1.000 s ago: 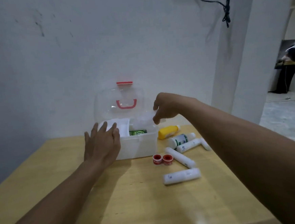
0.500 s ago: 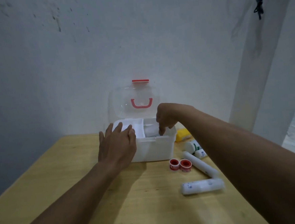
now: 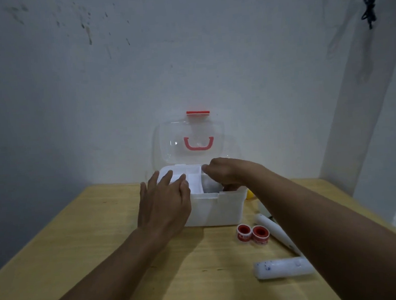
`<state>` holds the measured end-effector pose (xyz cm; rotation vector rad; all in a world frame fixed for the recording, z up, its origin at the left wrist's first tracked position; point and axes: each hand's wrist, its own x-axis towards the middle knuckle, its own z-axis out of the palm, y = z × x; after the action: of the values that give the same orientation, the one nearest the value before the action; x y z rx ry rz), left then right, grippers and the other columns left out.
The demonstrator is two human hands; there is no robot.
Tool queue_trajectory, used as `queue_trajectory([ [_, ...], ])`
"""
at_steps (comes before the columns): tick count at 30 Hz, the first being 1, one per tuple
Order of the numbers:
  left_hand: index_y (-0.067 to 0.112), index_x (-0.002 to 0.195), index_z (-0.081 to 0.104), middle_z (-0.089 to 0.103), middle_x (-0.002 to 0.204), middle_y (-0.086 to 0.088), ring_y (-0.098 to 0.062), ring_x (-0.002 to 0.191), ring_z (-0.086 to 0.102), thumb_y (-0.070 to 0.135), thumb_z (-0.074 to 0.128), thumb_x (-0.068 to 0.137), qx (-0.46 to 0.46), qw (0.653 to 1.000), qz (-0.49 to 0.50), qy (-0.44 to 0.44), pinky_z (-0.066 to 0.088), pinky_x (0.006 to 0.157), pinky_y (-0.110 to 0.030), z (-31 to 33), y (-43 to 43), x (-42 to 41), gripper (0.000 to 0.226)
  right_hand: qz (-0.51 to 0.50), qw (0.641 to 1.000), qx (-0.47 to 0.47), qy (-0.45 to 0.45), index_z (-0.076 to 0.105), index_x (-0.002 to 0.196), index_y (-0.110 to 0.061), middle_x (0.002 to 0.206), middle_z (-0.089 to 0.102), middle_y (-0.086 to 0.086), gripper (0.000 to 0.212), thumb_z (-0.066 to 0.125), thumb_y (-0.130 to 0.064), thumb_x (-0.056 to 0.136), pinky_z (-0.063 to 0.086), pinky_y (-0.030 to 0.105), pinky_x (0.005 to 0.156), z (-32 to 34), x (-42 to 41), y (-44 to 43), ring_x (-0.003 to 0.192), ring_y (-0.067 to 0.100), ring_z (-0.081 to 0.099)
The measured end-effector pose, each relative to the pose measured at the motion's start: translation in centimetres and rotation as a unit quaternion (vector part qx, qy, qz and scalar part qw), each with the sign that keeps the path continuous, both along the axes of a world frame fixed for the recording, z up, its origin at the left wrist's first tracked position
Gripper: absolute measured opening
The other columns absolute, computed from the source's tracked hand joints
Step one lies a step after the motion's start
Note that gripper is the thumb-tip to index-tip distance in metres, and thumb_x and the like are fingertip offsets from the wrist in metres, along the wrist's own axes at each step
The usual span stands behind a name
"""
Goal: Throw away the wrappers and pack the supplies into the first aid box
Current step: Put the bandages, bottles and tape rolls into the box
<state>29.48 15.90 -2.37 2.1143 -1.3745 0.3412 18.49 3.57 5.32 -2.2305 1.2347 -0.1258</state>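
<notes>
- Since half a second ago the right hand (image 3: 227, 174) has sunk further into the first aid box (image 3: 217, 207), knuckles up, its fingertips hidden below the rim; the left hand (image 3: 164, 203) has stayed against the box's near left corner.
- The right hand's fingers curl down and together inside the right-hand compartment; whether they clamp on anything I cannot tell, as the box wall hides them.
- The left hand lies flat with fingers spread apart, palm on the box's front-left edge, fingertips reaching over a white inner tray (image 3: 182, 177).
- The clear lid (image 3: 189, 141) with its pink handle (image 3: 199, 143) stands open, upright beyond both hands, against the wall.
- Just nearer than the right forearm, on the desk (image 3: 81, 242), two red tape rolls (image 3: 252, 232) sit side by side, touching, close to the box's front right corner.
- A white tube (image 3: 275, 232) lies slanted under that forearm, partly covered by it.
- A white bandage roll (image 3: 283, 267) lies nearer still, apart from the tube.
- A yellow object (image 3: 250, 195) peeps out right of the box, mostly hidden behind the right arm.
</notes>
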Motion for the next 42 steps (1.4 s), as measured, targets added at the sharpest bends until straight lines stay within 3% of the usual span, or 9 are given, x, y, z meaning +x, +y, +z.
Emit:
queue_trajectory([
  [5,0.03,0.138,0.052,0.044,0.15,0.0,-0.025,0.145,0.025,0.045,0.015,0.095,-0.011,1.0,0.001,-0.001,0.018,0.118,-0.051,-0.2,-0.2,0.1,0.059,-0.011,0.994,0.076,-0.073,0.027,0.151,-0.011,0.13,0.055,0.023,0.064,0.023,-0.053,0.102,0.052,0.043,0.095,-0.6,0.3,-0.2,0.104,0.035,0.062],
  [10,0.031,0.139,0.05,0.043,0.151,-0.001,-0.025,0.146,0.024,0.046,0.014,0.095,0.0,1.0,0.002,-0.003,0.017,0.118,-0.053,-0.2,-0.2,0.2,0.059,-0.011,0.993,0.091,-0.079,0.02,0.154,-0.012,0.139,0.051,0.027,0.067,0.025,-0.053,0.102,0.05,0.042,0.093,0.0,-0.3,-0.1,0.107,0.036,0.061],
  [15,0.032,0.146,0.037,0.033,0.157,-0.001,-0.025,0.149,0.014,0.043,0.014,0.1,0.04,0.999,0.008,-0.011,0.005,0.118,-0.057,0.4,0.0,0.3,0.054,-0.009,0.994,0.034,-0.107,0.044,0.142,-0.005,0.118,0.062,0.022,0.06,0.033,-0.048,0.102,0.058,0.039,0.086,1.8,-2.0,-0.1,0.094,0.029,0.069],
  [20,0.029,0.148,0.035,0.037,0.155,-0.001,-0.028,0.149,0.012,0.045,0.009,0.099,0.022,0.998,0.04,-0.048,0.0,0.116,-0.061,0.8,-0.1,-1.3,0.058,-0.004,0.99,-0.071,-0.125,0.064,0.115,0.003,0.106,0.069,0.023,0.031,0.047,-0.015,0.096,0.061,0.042,0.083,4.0,-6.1,0.3,0.094,0.03,0.071],
  [25,0.031,0.145,0.04,0.039,0.154,-0.002,-0.029,0.149,0.015,0.049,0.006,0.098,0.032,0.997,0.02,-0.063,0.0,0.114,-0.065,0.0,-0.7,-2.5,0.061,-0.023,0.982,-0.183,-0.028,0.071,0.113,-0.002,0.103,0.07,0.014,0.033,0.052,-0.005,0.087,0.054,0.034,0.075,3.7,-11.5,0.6,0.092,0.031,0.067],
  [29,0.033,0.144,0.042,0.038,0.154,-0.003,-0.029,0.148,0.016,0.051,0.003,0.095,0.037,0.997,0.023,-0.068,0.0,0.115,-0.065,-0.1,-0.9,-2.2,0.065,-0.056,0.976,-0.208,0.04,0.067,0.122,-0.008,0.125,0.065,0.012,0.039,0.049,-0.005,0.088,0.05,0.033,0.087,1.7,-15.0,-0.4,0.111,0.029,0.061],
  [35,0.032,0.141,0.047,0.04,0.153,-0.005,-0.029,0.148,0.019,0.052,0.003,0.093,0.027,0.997,0.023,-0.07,0.001,0.115,-0.063,-0.1,-0.7,-2.3,0.069,-0.048,0.97,-0.193,0.138,0.046,0.146,-0.016,0.151,0.044,0.006,0.05,0.046,-0.011,0.097,0.038,0.03,0.103,-2.5,-17.3,-3.4,0.135,0.025,0.045],
  [38,0.034,0.141,0.047,0.04,0.153,-0.004,-0.028,0.148,0.018,0.052,0.003,0.093,0.028,0.997,0.026,-0.07,0.001,0.116,-0.062,-0.1,-0.8,-2.3,0.068,-0.033,0.969,-0.181,0.163,0.043,0.148,-0.02,0.15,0.044,0.005,0.054,0.047,-0.009,0.095,0.039,0.03,0.101,-3.5,-17.2,-4.4,0.133,0.024,0.046],
  [42,0.035,0.141,0.046,0.038,0.154,-0.003,-0.026,0.148,0.017,0.052,0.003,0.092,0.027,0.997,0.026,-0.065,0.001,0.116,-0.061,0.0,-0.7,-2.4,0.067,-0.017,0.959,-0.19,0.209,0.054,0.139,-0.014,0.134,0.058,0.01,0.048,0.053,-0.007,0.092,0.047,0.031,0.086,-3.9,-16.6,-5.6,0.115,0.025,0.059],
])
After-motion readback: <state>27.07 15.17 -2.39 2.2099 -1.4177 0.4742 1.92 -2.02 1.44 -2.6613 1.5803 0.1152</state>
